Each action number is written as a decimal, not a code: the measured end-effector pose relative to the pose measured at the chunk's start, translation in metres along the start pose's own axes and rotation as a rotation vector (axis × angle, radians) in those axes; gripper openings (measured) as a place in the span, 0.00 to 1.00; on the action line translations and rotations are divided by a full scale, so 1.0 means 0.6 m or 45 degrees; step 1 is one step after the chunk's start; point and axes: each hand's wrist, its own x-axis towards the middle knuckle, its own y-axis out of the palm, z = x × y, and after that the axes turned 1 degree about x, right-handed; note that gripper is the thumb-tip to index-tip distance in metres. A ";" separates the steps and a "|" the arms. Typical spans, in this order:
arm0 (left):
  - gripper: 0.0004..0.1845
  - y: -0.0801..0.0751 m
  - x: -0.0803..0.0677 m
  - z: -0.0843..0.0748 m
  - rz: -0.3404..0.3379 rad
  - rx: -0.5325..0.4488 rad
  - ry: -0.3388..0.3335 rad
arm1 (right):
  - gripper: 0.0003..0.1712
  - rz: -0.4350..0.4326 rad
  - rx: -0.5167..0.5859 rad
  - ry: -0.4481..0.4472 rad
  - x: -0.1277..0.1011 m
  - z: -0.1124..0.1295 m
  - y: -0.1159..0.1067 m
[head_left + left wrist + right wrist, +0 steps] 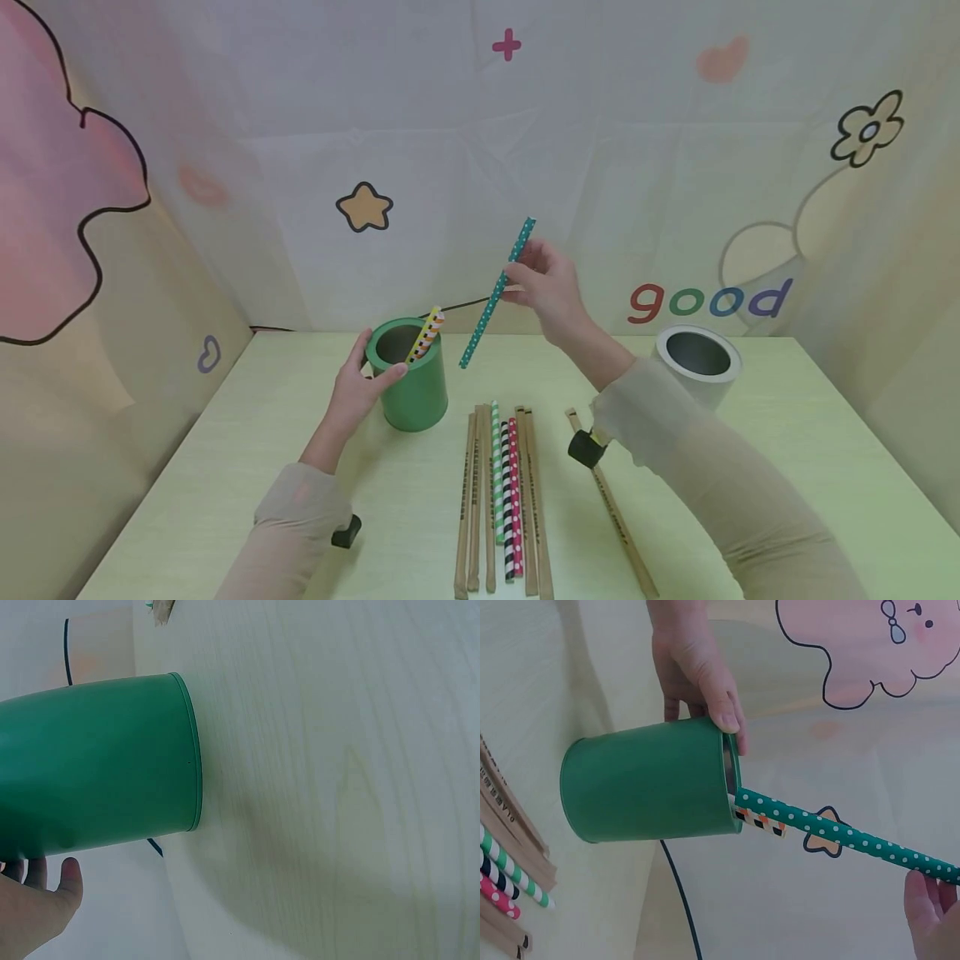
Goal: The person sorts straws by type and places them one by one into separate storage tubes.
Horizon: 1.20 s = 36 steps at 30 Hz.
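My left hand [356, 387] grips the green can [415, 396] at its upper left side, thumb at the rim. The can stands upright on the table, and patterned paper straws [427, 335], yellow and orange-black among them, stick up out of it. Between thumb and fingers my right hand [551, 287] pinches a teal paper straw [497, 293] with white dots. That straw hangs tilted in the air to the right of the can, its lower end apart from the rim in the head view. In the right wrist view the dotted straw [840, 832] visually overlaps the can's mouth.
Several brown paper-wrapped straws [474, 500] lie side by side with green-striped [497, 475], black-striped [507, 508] and pink dotted [515, 500] straws. One wrapped straw [618, 517] lies apart under the right forearm. A white can [693, 367] stands at the right, before a printed cloth backdrop.
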 end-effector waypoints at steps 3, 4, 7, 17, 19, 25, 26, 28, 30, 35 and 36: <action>0.46 -0.002 -0.005 -0.011 0.005 -0.012 -0.020 | 0.06 -0.058 0.092 -0.023 0.007 -0.004 0.012; 0.46 -0.002 -0.008 -0.017 0.007 -0.020 -0.024 | 0.07 -0.075 0.117 -0.030 0.010 -0.006 0.015; 0.45 -0.003 -0.019 -0.034 0.008 -0.028 -0.030 | 0.06 -0.127 0.164 -0.049 0.017 -0.017 0.026; 0.44 -0.002 -0.026 -0.045 0.007 -0.020 -0.020 | 0.05 -0.224 0.139 0.009 0.028 -0.064 0.057; 0.44 -0.003 -0.027 -0.044 0.005 -0.023 -0.025 | 0.06 -0.209 0.117 0.032 0.026 -0.072 0.064; 0.45 -0.002 -0.019 -0.033 0.016 -0.060 -0.033 | 0.13 -0.117 -0.014 0.067 0.017 -0.096 0.084; 0.45 -0.002 -0.017 -0.029 0.019 -0.065 -0.033 | 0.13 -0.103 -0.041 0.070 0.016 -0.100 0.087; 0.46 -0.001 -0.012 -0.020 0.018 -0.070 -0.030 | 0.12 -0.076 -0.091 0.078 0.013 -0.108 0.092; 0.46 0.000 -0.007 -0.011 0.014 -0.064 -0.026 | 0.10 -0.055 -0.136 0.079 0.011 -0.116 0.097; 0.46 0.002 -0.002 0.001 0.000 -0.043 -0.008 | 0.09 -0.011 -0.231 0.075 0.009 -0.135 0.106; 0.46 0.002 -0.002 0.001 -0.003 -0.041 -0.007 | 0.10 -0.003 -0.248 0.076 0.009 -0.138 0.107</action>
